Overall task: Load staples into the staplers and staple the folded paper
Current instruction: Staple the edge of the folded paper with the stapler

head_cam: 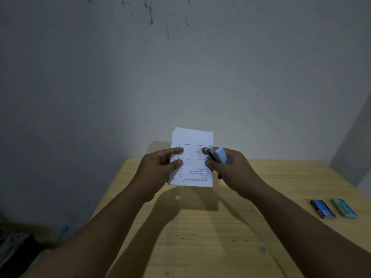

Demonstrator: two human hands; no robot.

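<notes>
Here the left hand pinches the folded paper, the right hand grips the stapler at its right edge.

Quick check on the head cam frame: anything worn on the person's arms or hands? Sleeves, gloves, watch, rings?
Nothing worn that shows. The left hand and right hand are bare, with no gloves, and no rings or watch can be made out. Both forearms are uncovered up to the frame's lower edge; no sleeve comes into view. The light is dim, so small items such as a thin ring could be missed.
</notes>
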